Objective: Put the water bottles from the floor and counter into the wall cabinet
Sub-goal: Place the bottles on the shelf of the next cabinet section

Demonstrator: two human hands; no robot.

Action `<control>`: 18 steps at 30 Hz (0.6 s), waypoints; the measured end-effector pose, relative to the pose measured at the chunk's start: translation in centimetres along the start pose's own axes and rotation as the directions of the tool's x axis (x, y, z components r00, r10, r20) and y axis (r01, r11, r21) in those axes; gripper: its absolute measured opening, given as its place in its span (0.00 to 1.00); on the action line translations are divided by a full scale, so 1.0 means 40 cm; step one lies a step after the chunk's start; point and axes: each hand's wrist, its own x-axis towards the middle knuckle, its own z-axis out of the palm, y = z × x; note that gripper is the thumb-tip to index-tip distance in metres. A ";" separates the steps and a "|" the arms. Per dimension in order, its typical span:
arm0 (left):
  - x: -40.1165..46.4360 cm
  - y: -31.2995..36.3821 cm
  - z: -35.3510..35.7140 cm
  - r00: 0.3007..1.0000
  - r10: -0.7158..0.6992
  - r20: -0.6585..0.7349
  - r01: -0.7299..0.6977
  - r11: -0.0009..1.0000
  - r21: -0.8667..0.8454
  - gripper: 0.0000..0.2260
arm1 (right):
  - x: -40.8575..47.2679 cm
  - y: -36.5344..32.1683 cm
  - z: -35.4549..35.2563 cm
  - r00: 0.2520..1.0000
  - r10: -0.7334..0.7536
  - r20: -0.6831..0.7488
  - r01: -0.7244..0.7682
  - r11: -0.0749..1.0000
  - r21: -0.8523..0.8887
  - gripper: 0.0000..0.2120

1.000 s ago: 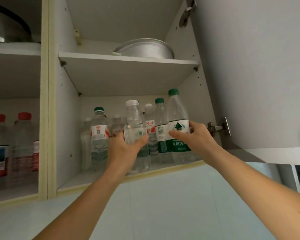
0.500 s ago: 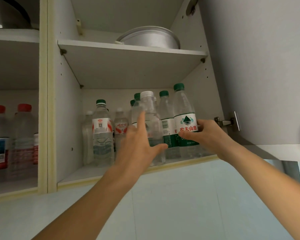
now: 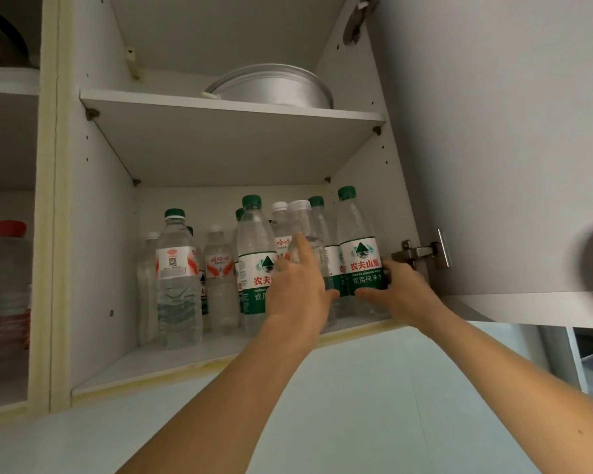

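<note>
The left hand's [image 3: 297,289] index finger lies straight up the side of the clear white-capped bottle [image 3: 303,241], thumb hooked round its right flank at the base, so the hand grips that bottle low on its body. The right hand [image 3: 396,290] wraps the label of the green-capped bottle [image 3: 363,254], thumb across the front, the other fingers out of sight behind it.

Half a second ago the white-capped bottle stood forward near the front edge of the lower shelf [image 3: 185,364]; now it sits further in and to the right, tucked between two green-labelled bottles — one at its left [image 3: 254,254], the right hand's at its right. The right hand's bottle has likewise closed in on the right wall by the hinge [image 3: 421,251]. To my judgement both are all but placed, standing upright on the shelf at its right end, and only the letting go remains for this pair.

The bottles are thin clear plastic, ribbed and waisted, with glossy wrap labels — green and white on the right, red and white on those toward the left wall [image 3: 175,265]. They look light and easily dented, and packed this close one nudge could topple a neighbour. The shelf is matt white board with a yellowed front strip. Above, on the upper shelf [image 3: 220,107], lies a round dull-metal pan [image 3: 274,87]. The grey cabinet door [image 3: 493,131] stands open at right.
</note>
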 end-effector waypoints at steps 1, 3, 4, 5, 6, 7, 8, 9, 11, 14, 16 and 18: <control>0.005 0.005 0.011 1.000 -0.008 0.001 0.008 1.000 0.005 0.48 | 0.001 0.006 0.003 1.000 0.002 -0.014 -0.003 1.000 -0.029 0.21; 0.013 0.016 0.032 1.000 -0.023 0.001 0.023 1.000 0.007 0.48 | 0.005 0.011 0.011 0.999 0.005 -0.047 -0.009 0.997 -0.075 0.21; 0.018 0.020 0.042 0.999 -0.032 0.004 0.032 0.999 0.001 0.49 | 0.006 0.012 0.015 0.998 0.012 -0.060 -0.018 0.995 -0.097 0.21; 0.022 0.023 0.050 0.999 -0.038 0.007 0.038 0.999 -0.007 0.49 | 0.007 0.012 0.019 0.997 0.023 -0.071 -0.032 0.992 -0.123 0.22; 0.026 0.026 0.057 0.999 -0.041 0.011 0.042 0.999 -0.016 0.49 | 0.005 0.012 0.022 0.996 0.033 -0.084 -0.045 0.987 -0.152 0.23; 0.029 0.026 0.064 0.999 -0.041 0.013 0.041 0.999 -0.026 0.49 | 0.004 0.012 0.026 0.994 0.039 -0.100 -0.057 0.982 -0.179 0.23; 0.031 0.026 0.069 0.999 -0.037 0.014 0.038 0.999 -0.039 0.50 | 0.002 0.011 0.029 0.992 0.043 -0.118 -0.066 0.978 -0.200 0.24; 0.033 0.026 0.073 0.999 -0.033 0.014 0.034 0.998 -0.052 0.50 | 0.000 0.011 0.031 0.990 0.046 -0.132 -0.073 0.975 -0.209 0.24; 0.033 0.026 0.077 0.999 -0.032 0.016 0.033 0.996 -0.080 0.49 | -0.003 0.008 0.033 0.988 0.060 -0.143 -0.090 0.973 -0.212 0.24; 0.031 0.032 0.074 0.999 -0.043 0.025 0.045 0.993 -0.109 0.48 | -0.009 0.002 0.034 0.987 0.084 -0.140 -0.113 0.971 -0.213 0.24; 0.030 0.032 0.070 0.999 -0.038 0.035 0.042 0.993 -0.110 0.48 | -0.016 -0.003 0.031 0.987 0.091 -0.133 -0.118 0.971 -0.208 0.23; 0.026 0.027 0.060 0.998 -0.029 0.060 0.035 0.994 -0.103 0.46 | -0.022 -0.009 0.026 0.988 0.091 -0.124 -0.116 0.970 -0.213 0.23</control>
